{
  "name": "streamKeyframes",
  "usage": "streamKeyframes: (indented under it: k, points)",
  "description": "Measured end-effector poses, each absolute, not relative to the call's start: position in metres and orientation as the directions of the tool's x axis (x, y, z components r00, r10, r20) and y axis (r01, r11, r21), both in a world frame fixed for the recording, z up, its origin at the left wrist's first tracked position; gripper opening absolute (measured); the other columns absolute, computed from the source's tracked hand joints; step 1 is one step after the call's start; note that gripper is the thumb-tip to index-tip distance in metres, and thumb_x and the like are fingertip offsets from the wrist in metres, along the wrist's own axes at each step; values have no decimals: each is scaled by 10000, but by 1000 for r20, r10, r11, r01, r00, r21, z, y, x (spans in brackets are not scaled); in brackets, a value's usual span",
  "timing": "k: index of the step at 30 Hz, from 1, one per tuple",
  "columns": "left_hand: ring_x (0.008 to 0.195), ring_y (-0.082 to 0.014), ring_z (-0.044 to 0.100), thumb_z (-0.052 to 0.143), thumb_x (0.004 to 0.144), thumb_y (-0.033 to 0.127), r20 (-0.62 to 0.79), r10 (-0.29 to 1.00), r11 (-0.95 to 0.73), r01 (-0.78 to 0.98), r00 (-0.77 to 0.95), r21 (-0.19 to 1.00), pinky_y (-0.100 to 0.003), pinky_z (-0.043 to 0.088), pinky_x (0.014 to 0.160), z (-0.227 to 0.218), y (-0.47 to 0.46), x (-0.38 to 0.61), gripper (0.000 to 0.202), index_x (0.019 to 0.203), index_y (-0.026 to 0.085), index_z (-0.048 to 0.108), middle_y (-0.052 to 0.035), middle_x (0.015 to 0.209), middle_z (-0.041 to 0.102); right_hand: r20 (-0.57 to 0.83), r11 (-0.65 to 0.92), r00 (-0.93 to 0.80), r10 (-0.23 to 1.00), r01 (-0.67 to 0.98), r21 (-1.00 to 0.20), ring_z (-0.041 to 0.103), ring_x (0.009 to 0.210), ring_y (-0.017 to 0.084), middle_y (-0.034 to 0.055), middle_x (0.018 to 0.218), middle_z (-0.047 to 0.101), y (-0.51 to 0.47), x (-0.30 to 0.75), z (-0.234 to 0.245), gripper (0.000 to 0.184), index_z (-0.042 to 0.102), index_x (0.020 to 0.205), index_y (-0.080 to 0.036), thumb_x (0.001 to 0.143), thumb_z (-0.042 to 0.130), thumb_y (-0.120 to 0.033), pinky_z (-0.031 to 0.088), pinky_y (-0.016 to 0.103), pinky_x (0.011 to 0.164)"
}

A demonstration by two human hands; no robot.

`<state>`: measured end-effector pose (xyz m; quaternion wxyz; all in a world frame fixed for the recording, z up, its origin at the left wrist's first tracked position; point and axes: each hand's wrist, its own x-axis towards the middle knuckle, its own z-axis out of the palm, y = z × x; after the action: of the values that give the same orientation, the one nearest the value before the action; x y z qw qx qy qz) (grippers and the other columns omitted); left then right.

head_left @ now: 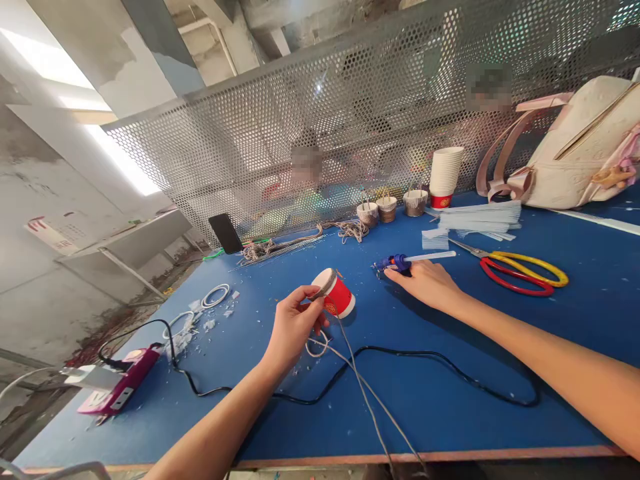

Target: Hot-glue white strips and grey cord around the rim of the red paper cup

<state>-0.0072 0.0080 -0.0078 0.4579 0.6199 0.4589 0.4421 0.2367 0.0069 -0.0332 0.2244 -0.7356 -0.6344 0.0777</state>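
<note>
A red-and-white paper cup (341, 298) is held tilted near the middle of the blue table (300, 443), gripped between the bent fingers and thumb of the left hand (300, 317), by which part of its wall is covered; its inside cannot be made out. Grey cord (356, 367) is laid around the cup's left end, and its loose lengths are cut off by the near edge of view. To the right, the handle of a blue glue gun (397, 261) is hidden by the right hand (427, 283), so whether the fingers are closed round it cannot be told. A black cable (435, 353) is partly covered by both forearms. On the far side, thin sticks are stood in three cord-wrapped cups (415, 202); what lies deeper is hidden by their walls. Beside these, white cups are nested in a tall stack (447, 173), their insides unseen. At the far right, a pale backpack (565, 157) is cut off by the view's edge. People behind the mesh panel (215, 153) are blurred.
</note>
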Motion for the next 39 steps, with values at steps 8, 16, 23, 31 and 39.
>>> streamKeyframes:
  k: [8,16,23,31,39]
  points:
    - [389,-101,501,599,701,244,167,971,-204,227,172,952,-193,394,402,-7,2,-6,125,797,166,596,48,446,560,167,-4,81,983,910,-415,598,651,223,53,680,662,-43,230,0,340,560,632,-206,820,500,-483,392,344,620]
    - [486,-97,529,585,714,178,423,883,-469,348,204,812,-204,406,480,-9,-4,-9,55,729,198,634,13,656,614,-187,-237,-177,966,-331,-913,617,790,131,4,792,622,-37,144,-17,224,534,767,-168,639,715,-200,477,282,773]
    - [527,-94,497,569,722,187,443,850,-526,423,285,738,-200,385,506,-11,-2,-9,89,732,183,657,5,657,611,-158,-214,-190,969,-331,-919,364,410,19,-30,671,588,-37,147,-9,121,548,751,-154,745,636,-236,273,182,395]
    - [400,-75,434,541,722,275,103,948,-215,369,301,904,-179,322,406,-4,-8,-4,165,784,152,631,57,451,501,560,532,-125,819,533,-658,530,612,112,19,721,584,-35,162,-25,131,598,738,-177,831,508,-156,424,244,596]
    - [379,-76,432,551,676,256,13,955,-113,323,296,939,-169,307,370,-3,-10,-2,161,759,149,637,64,421,496,677,577,-162,718,682,-449,528,605,106,16,711,572,-31,164,-31,170,569,742,-177,879,470,-177,398,222,577]
